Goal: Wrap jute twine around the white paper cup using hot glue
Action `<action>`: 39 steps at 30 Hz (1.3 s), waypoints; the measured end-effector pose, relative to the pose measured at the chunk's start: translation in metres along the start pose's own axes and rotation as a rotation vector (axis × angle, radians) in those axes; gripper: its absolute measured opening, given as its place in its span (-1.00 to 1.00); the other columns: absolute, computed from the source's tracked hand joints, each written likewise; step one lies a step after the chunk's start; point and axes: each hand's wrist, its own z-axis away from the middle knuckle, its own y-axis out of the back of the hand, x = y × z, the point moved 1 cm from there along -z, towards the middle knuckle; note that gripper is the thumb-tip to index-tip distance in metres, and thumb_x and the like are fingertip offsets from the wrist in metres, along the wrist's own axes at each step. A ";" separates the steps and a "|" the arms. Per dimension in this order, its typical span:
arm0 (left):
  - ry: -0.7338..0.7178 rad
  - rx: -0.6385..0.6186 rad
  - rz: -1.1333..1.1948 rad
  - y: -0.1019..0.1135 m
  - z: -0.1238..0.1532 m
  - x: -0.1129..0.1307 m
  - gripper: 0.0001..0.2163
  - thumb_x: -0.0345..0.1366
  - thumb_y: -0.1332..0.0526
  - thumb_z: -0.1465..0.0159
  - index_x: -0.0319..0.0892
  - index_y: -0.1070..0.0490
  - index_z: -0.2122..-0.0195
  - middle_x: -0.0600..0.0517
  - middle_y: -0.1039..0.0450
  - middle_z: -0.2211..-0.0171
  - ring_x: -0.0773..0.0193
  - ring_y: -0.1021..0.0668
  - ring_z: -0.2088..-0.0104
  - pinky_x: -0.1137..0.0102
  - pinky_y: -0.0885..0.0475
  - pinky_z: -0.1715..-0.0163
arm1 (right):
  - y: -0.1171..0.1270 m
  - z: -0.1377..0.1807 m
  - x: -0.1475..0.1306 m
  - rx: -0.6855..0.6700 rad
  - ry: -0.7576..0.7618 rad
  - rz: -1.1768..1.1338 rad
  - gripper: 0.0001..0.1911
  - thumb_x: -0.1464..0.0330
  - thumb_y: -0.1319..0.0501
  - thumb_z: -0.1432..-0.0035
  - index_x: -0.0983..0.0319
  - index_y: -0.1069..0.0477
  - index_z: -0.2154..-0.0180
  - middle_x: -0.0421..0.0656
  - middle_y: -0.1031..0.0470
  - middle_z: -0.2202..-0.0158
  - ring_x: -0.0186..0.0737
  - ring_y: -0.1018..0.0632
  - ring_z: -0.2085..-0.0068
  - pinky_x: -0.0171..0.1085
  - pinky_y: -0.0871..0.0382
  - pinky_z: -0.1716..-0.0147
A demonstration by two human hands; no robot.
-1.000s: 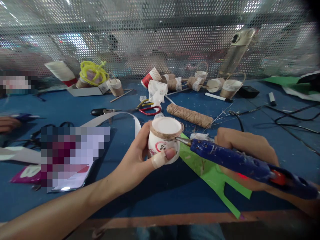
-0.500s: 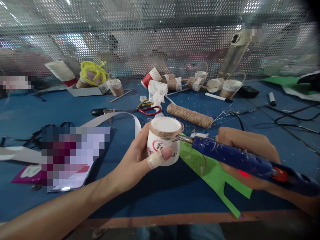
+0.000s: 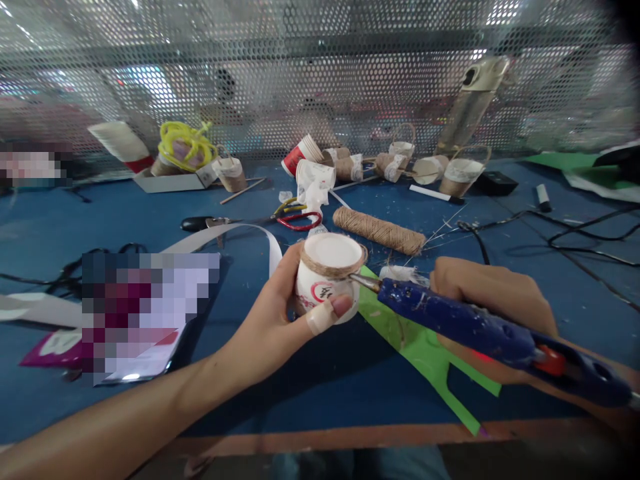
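Note:
My left hand (image 3: 280, 313) is wrapped round a white printed paper cup (image 3: 310, 293), with a bandage on the thumb. The cup's pale round end faces up, and twine (image 3: 333, 271) runs round it just below that end. In my right hand (image 3: 493, 293) is a blue soldering-iron-shaped hot glue gun (image 3: 450, 320) with a red light glowing beneath it. Its metal nozzle points left and meets the twine at the cup's right side, touching or almost touching. Behind the cup lies a spool of jute twine (image 3: 379, 230).
Green sheet scraps (image 3: 420, 347) lie under the glue gun. Red-handled scissors (image 3: 300, 221), a white ribbon (image 3: 250, 230) and a phone-like pixelated item (image 3: 155, 320) are to the left. Small twine-wrapped baskets (image 3: 463, 177) and stacked cups (image 3: 303, 155) line the mesh panel. Black cables (image 3: 550, 233) cross the right.
The cup has tilted and turned slightly in my left hand, its printed mark shifting right. The glue gun's nozzle has moved slightly down and left, still by the twine.

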 end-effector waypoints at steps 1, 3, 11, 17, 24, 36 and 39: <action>-0.004 0.003 -0.013 0.000 0.000 0.000 -0.47 -0.29 -0.55 -0.24 0.02 -0.49 -0.22 0.01 -0.65 -0.12 0.00 -0.63 -0.11 0.32 -0.53 -0.07 | 0.000 0.000 0.000 0.002 0.010 0.003 -0.68 0.51 -0.26 -0.07 0.08 -0.12 0.39 -0.35 -0.18 0.46 -0.30 -0.28 0.48 -0.24 -0.09 0.44; -0.004 0.007 -0.016 0.000 -0.001 0.000 -0.48 -0.26 -0.53 -0.26 0.01 -0.49 -0.22 -0.01 -0.65 -0.11 -0.02 -0.63 -0.10 0.29 -0.54 -0.07 | 0.000 0.000 0.000 0.014 0.012 0.006 -0.68 0.52 -0.26 -0.07 0.09 -0.14 0.39 -0.35 -0.19 0.46 -0.31 -0.28 0.49 -0.25 -0.10 0.45; -0.006 -0.049 0.044 0.002 -0.004 0.000 -0.53 -0.14 -0.47 -0.32 -0.02 -0.54 -0.24 -0.07 -0.66 -0.11 -0.04 -0.65 -0.06 0.24 -0.57 -0.07 | 0.003 0.000 -0.003 0.018 -0.090 0.071 -0.67 0.44 -0.28 -0.15 0.09 -0.11 0.42 -0.32 -0.25 0.48 -0.25 -0.30 0.50 -0.20 -0.09 0.45; 0.010 -0.072 0.069 0.004 -0.004 -0.003 -0.57 -0.15 -0.42 -0.37 0.00 -0.55 -0.25 -0.06 -0.67 -0.11 -0.02 -0.65 -0.06 0.28 -0.56 -0.04 | 0.005 0.002 0.002 -0.004 -0.092 0.062 -0.71 0.34 -0.31 -0.23 0.09 -0.18 0.39 -0.29 -0.31 0.46 -0.23 -0.35 0.47 -0.18 -0.12 0.43; 0.012 -0.022 0.129 0.007 0.003 -0.006 -0.51 -0.19 -0.45 -0.34 0.14 -0.47 -0.29 0.03 -0.62 -0.17 -0.01 -0.63 -0.11 0.28 -0.57 -0.04 | 0.003 0.001 0.002 0.014 -0.138 0.100 -0.72 0.38 -0.32 -0.23 0.10 -0.22 0.42 -0.33 -0.30 0.48 -0.28 -0.36 0.47 -0.22 -0.16 0.40; -0.024 -0.085 0.102 0.008 0.000 -0.008 -0.57 -0.18 -0.41 -0.39 0.08 -0.50 -0.27 0.01 -0.62 -0.18 0.02 -0.61 -0.14 0.29 -0.54 -0.11 | 0.002 0.000 -0.003 0.015 -0.072 0.008 -0.71 0.39 -0.27 -0.18 0.09 -0.15 0.42 -0.32 -0.24 0.49 -0.26 -0.30 0.50 -0.20 -0.05 0.44; -0.048 -0.087 0.092 0.009 -0.001 -0.010 -0.57 -0.17 -0.39 -0.41 0.08 -0.48 -0.29 0.01 -0.62 -0.19 0.00 -0.60 -0.18 0.27 -0.53 -0.13 | 0.003 0.000 -0.005 0.015 -0.122 0.050 -0.70 0.39 -0.26 -0.20 0.10 -0.13 0.43 -0.34 -0.25 0.50 -0.28 -0.29 0.50 -0.22 -0.07 0.42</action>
